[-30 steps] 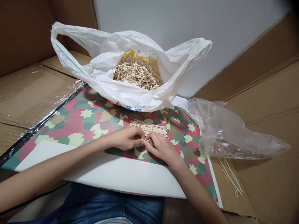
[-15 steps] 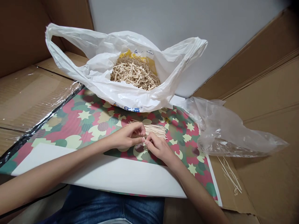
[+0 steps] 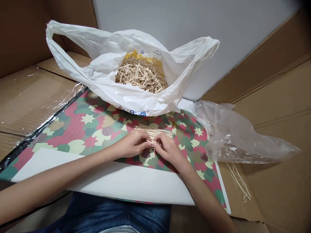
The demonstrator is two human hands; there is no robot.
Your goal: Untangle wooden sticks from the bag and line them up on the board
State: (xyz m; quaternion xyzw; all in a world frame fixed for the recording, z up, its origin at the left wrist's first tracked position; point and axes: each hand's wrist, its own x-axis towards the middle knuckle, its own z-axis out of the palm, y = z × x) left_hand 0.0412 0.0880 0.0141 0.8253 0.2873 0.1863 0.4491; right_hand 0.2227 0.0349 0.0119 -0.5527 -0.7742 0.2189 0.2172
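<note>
Left hand [image 3: 133, 144] and right hand [image 3: 169, 149]: fingers of both pinching a thin cream strand [image 3: 153, 143] between them, at near edge of the flat bundle of straight cream strands [image 3: 157, 131] on red-green camouflage-print sheet [image 3: 82, 134]. White plastic carrier bag [image 3: 143, 101] behind.

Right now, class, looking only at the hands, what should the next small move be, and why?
Probably ease the left hand and right hand slightly apart to draw the pale strand taut, since both appear to pinch it with fingertips close together, near the straight strands.
</note>
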